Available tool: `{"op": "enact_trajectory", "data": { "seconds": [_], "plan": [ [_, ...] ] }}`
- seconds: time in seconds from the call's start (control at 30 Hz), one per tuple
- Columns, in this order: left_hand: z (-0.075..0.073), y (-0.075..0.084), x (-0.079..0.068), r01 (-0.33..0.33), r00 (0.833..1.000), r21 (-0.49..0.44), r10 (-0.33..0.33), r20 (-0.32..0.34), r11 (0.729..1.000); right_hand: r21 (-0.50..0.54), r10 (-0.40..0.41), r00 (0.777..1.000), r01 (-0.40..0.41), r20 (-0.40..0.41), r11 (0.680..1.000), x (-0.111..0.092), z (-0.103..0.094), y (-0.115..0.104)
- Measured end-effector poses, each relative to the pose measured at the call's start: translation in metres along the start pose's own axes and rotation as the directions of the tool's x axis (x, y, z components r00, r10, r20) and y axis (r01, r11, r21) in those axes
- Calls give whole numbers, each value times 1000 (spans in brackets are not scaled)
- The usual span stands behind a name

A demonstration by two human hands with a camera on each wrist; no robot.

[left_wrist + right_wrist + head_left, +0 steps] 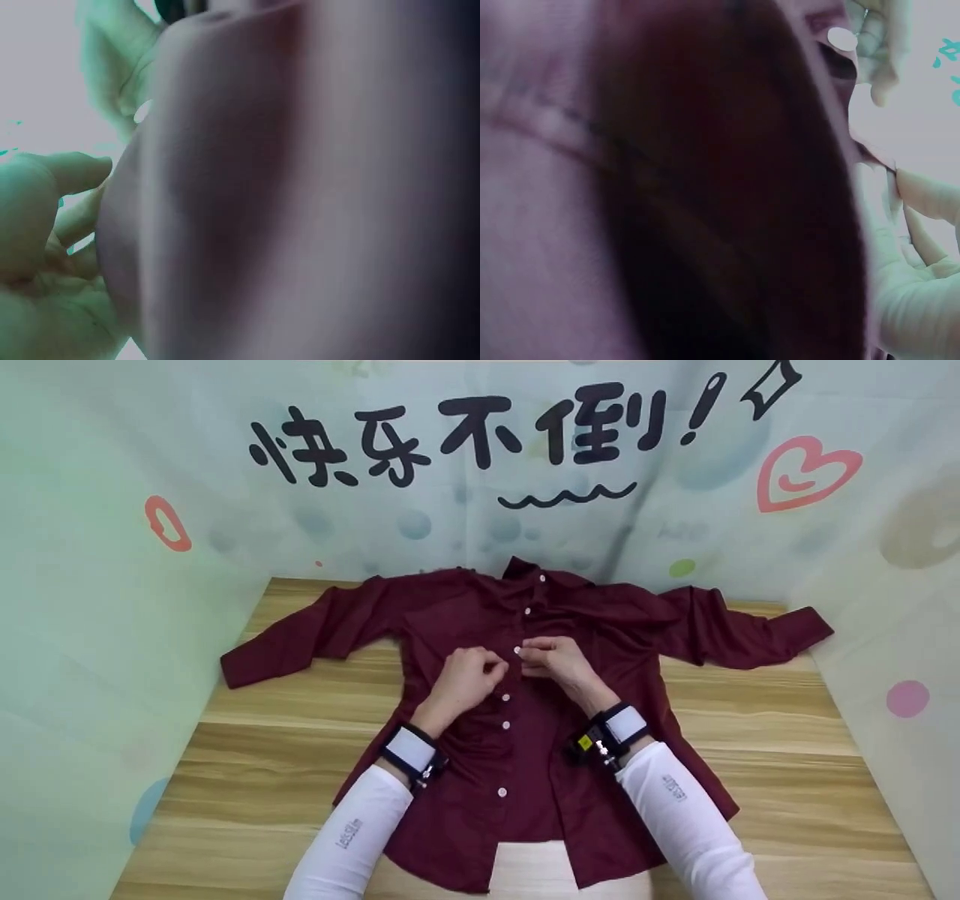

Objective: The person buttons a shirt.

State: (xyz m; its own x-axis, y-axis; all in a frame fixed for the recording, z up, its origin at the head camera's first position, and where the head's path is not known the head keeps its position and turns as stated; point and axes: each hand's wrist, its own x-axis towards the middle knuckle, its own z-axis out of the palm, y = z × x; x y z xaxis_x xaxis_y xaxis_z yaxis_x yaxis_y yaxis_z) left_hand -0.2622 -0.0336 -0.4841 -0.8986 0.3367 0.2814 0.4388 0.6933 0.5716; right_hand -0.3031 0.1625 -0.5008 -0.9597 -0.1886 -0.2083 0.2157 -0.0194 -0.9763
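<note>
A dark maroon long-sleeved button shirt (457,615) lies front up, collar at the far side and sleeves spread. Its lower front hangs apart around a gap at the hem. My left hand (471,676) is over the middle of the front, fingers curled, pinching the fabric near the edge. Just right of it, my right hand (556,661) pinches the other front edge between thumb (930,196) and fingers, beside a white button (517,650). In the left wrist view, raised cloth (225,165) hides much of the scene.
More white buttons run down the front, among them a lower button (502,792). Beneath the shirt is a wood-grain table (780,750). A printed cloth backdrop (405,532) encloses its back and sides. Both forearms wear white sleeves and wrist straps with cameras.
</note>
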Motion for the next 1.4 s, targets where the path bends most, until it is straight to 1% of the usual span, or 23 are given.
{"op": "enact_trajectory", "data": {
  "seconds": [0.07,0.13,0.27,0.33,0.43,0.57,0.73,0.9,1.03,1.1,1.17,1.2,1.23,1.27,1.3,1.33,1.4],
  "plan": [
    [-1,-1,6,55,998,-31,-55,-14,998,7,-4,1000,4,-4,1000,0,0,0],
    [-2,-1,12,107,994,-57,-108,-11,993,12,-11,1000,11,-8,1000,-1,1,0],
    [-1,0,23,193,981,-101,-190,40,976,17,-16,1000,16,-6,1000,-2,2,-1],
    [0,-1,27,225,974,-126,-218,68,966,17,-14,1000,15,-7,1000,-1,3,0],
    [2,-3,30,263,963,-188,-247,105,946,18,-12,1000,12,-8,1000,0,4,1],
    [4,-6,32,286,958,-279,-265,112,917,23,-13,1000,13,-10,1000,2,5,2],
    [7,-9,33,299,954,-338,-285,92,892,-2,-11,1000,11,-20,1000,2,5,1],
    [12,-12,34,303,952,-354,-300,65,885,-37,-11,1000,10,-20,999,2,6,0],
    [16,-14,33,318,946,-358,-319,58,878,-87,-20,1000,19,-6,996,1,2,-2],
    [18,-15,33,322,944,-354,-326,50,878,-115,-44,999,42,-10,992,0,-3,-4],
    [19,-17,32,329,941,-350,-335,46,877,-179,-97,995,93,-17,979,-1,-9,-7],
    [19,-17,32,332,940,-351,-338,45,876,-244,-137,990,128,-20,961,-3,-13,-10],
    [20,-18,32,337,938,-351,-343,47,874,-331,-183,983,167,-17,929,-4,-17,-12],
    [20,-19,32,343,936,-351,-348,50,871,-423,-228,974,203,-9,883,-5,-21,-14],
    [20,-19,32,352,933,-354,-354,59,867,-522,-265,964,231,10,821,-6,-25,-16],
    [21,-20,32,362,929,-356,-362,70,861,-620,-296,955,254,37,743,-8,-29,-18],
    [22,-22,31,378,924,-354,-371,90,855,-777,-321,942,277,102,565,-12,-37,-22]
  ]
}}
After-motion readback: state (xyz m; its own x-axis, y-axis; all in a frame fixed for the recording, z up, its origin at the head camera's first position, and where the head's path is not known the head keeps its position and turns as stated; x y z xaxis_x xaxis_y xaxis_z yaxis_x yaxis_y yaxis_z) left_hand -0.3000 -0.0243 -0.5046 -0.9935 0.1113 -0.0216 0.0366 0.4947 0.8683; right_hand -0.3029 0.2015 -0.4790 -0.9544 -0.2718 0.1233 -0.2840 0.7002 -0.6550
